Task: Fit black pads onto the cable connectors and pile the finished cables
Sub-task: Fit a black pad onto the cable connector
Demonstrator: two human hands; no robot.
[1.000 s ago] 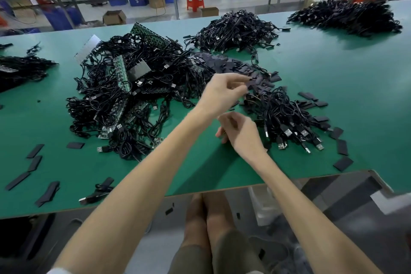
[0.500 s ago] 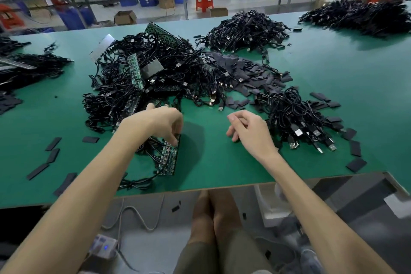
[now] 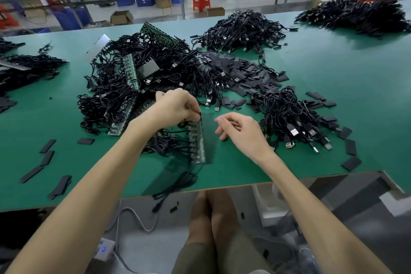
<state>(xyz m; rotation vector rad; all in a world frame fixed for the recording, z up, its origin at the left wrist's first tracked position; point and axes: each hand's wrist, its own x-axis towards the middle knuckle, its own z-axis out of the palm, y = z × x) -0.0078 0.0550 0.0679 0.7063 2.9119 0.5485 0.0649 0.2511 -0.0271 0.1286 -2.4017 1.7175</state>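
My left hand (image 3: 175,109) pinches the top end of a green circuit-board strip (image 3: 198,142) that hangs upright over the green table (image 3: 367,87), with black cables (image 3: 169,142) trailing from it to the left. My right hand (image 3: 240,130) hovers just right of the strip, fingers loosely curled and apart, holding nothing. A big tangle of black cables and board strips (image 3: 138,82) lies behind my left hand. A heap of black pads (image 3: 246,73) sits at centre. A smaller pile of USB cables (image 3: 293,122) lies right of my right hand.
Loose black pads (image 3: 47,158) lie scattered at the near left and some more pads (image 3: 351,147) at the near right. Further cable piles sit at the back centre (image 3: 242,29), back right (image 3: 355,15) and far left (image 3: 24,71). One cable (image 3: 175,187) droops over the table's front edge.
My left hand went from the pad heap down to the near cable tangle, gripped a board strip and has lifted it upright toward the centre. My right hand stayed nearly in place.
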